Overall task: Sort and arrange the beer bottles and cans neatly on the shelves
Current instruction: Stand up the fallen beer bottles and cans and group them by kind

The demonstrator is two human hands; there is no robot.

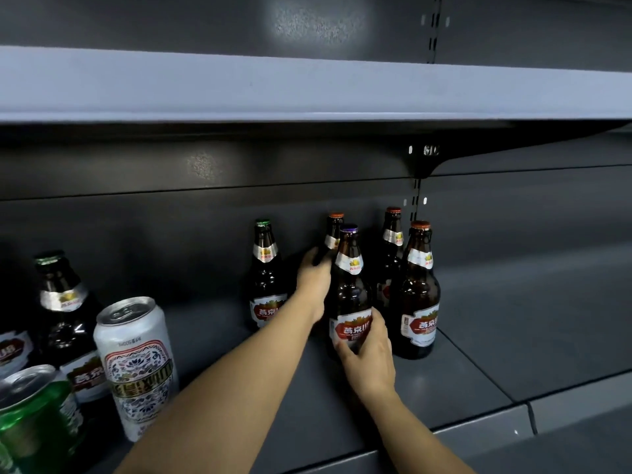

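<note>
Several brown beer bottles stand on the dark shelf (461, 381). My right hand (367, 360) grips the lower body of the purple-capped bottle (349, 278) at the front. My left hand (313, 282) reaches behind it and wraps the orange-capped bottle (334, 230) near the back wall. A green-capped bottle (266, 268) stands left of my left hand. Two more orange-capped bottles (419, 292) (392, 241) stand to the right. At the left front are a white patterned can (136, 364), a green can (37, 419) and another green-capped bottle (63, 313).
An upper shelf (307, 87) hangs low over the bottle tops. A shelf bracket (422, 165) and slotted upright sit behind the bottles. The shelf surface stretches on to the right of the bottles. A partly cut-off bottle label (12, 347) shows at the far left.
</note>
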